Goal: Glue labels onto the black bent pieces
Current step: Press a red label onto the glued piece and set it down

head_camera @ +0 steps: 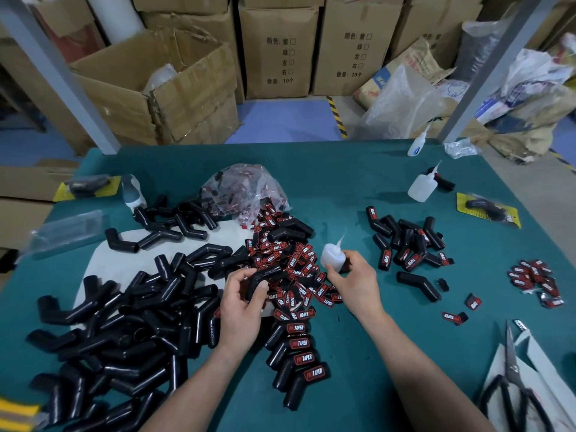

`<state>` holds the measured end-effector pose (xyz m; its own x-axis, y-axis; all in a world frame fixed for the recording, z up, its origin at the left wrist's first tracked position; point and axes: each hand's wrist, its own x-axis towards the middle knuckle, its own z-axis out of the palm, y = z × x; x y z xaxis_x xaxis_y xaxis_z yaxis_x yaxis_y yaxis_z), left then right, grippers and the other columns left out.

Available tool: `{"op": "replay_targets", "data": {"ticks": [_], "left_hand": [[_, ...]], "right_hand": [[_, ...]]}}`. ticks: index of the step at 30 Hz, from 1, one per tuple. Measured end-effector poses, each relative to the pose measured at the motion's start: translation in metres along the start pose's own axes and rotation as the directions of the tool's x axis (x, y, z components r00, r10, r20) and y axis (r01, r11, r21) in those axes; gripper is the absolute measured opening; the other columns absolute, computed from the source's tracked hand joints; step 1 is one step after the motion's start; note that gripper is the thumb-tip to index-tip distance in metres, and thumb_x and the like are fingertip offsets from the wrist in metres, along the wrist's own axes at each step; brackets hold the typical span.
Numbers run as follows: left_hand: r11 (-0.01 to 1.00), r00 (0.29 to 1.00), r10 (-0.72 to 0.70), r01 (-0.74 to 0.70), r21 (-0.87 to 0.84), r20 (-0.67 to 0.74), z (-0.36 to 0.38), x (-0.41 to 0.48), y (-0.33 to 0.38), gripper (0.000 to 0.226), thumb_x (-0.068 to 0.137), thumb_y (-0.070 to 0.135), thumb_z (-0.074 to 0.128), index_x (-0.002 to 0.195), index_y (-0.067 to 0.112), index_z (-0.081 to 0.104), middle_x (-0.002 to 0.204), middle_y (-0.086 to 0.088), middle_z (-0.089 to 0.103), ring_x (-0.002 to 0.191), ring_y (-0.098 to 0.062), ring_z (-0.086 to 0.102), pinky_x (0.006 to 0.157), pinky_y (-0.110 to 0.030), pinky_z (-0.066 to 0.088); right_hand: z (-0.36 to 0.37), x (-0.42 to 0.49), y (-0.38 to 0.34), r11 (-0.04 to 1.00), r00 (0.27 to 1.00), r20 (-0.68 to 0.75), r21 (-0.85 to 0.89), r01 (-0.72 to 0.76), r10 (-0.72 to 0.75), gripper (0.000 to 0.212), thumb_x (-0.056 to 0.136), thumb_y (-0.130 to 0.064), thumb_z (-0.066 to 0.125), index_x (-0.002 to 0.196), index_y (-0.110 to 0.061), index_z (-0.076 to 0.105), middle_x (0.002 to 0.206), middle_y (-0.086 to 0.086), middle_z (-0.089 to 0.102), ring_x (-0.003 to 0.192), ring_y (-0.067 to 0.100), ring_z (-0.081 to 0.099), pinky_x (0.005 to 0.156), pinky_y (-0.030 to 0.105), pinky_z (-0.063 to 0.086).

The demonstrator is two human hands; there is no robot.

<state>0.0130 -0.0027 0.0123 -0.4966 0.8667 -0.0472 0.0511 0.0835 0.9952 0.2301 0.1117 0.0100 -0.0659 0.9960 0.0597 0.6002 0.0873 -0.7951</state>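
Observation:
My left hand (241, 302) grips a black bent piece (261, 277) above a heap of red-and-black labels (286, 263) at the table's middle. My right hand (355, 280) holds a small white glue bottle (333, 255), its thin nozzle pointing up and to the right. A large pile of unlabelled black bent pieces (124, 322) lies to the left. A short row of labelled pieces (299, 360) lies just in front of my hands.
A second cluster of bent pieces (408, 241) and loose labels (534, 280) lie on the right of the green table (358, 188). Two more glue bottles (420, 187) stand at the far right, scissors (514, 378) at the near right, a plastic bag of labels (246, 188) behind the heap.

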Motion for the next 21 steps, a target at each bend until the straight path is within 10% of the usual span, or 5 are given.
{"op": "replay_targets", "data": {"ticks": [3,6,12,21], "left_hand": [[0.999,1.000,0.008,-0.008,-0.042,0.000,0.001,0.000,0.002,0.025,0.091,0.043,0.069,0.113,0.051,0.060,0.104,-0.004,0.076,0.097,-0.022,0.074,0.079,-0.044,0.062],[0.997,1.000,0.010,-0.008,-0.083,0.024,0.001,0.000,-0.001,0.024,0.096,0.034,0.066,0.115,0.047,0.060,0.101,-0.003,0.075,0.092,-0.019,0.074,0.076,-0.046,0.064],[0.995,0.997,0.077,-0.078,-0.056,-0.012,0.003,0.001,0.004,0.023,0.095,0.040,0.065,0.116,0.046,0.059,0.108,0.003,0.072,0.097,-0.015,0.072,0.088,-0.035,0.059],[0.993,0.994,0.094,-0.097,0.063,0.047,0.003,0.003,-0.001,0.028,0.101,0.023,0.065,0.121,0.041,0.056,0.117,0.026,0.064,0.114,0.000,0.062,0.096,-0.014,0.048]], "right_hand": [[-0.006,-0.005,-0.013,0.990,0.978,-0.199,0.112,0.086,-0.063,0.054,0.080,-0.028,0.082,0.125,-0.014,0.055,0.118,-0.002,0.057,0.099,0.009,0.059,0.083,0.017,0.046],[-0.013,-0.019,-0.026,0.851,0.727,-0.475,-0.099,0.516,-0.496,0.030,0.091,-0.022,0.070,0.112,-0.003,0.060,0.106,0.013,0.061,0.092,0.020,0.058,0.085,0.023,0.046],[0.025,-0.043,-0.053,0.752,0.753,0.134,-0.065,0.656,-0.645,0.016,0.094,-0.008,0.067,0.108,-0.002,0.073,0.102,0.008,0.069,0.094,0.022,0.064,0.084,0.032,0.055],[0.037,-0.004,-0.062,0.730,0.727,0.416,-0.189,0.657,-0.546,0.016,0.096,-0.013,0.064,0.090,0.000,0.073,0.105,0.011,0.064,0.098,0.031,0.055,0.088,0.040,0.049]]}}
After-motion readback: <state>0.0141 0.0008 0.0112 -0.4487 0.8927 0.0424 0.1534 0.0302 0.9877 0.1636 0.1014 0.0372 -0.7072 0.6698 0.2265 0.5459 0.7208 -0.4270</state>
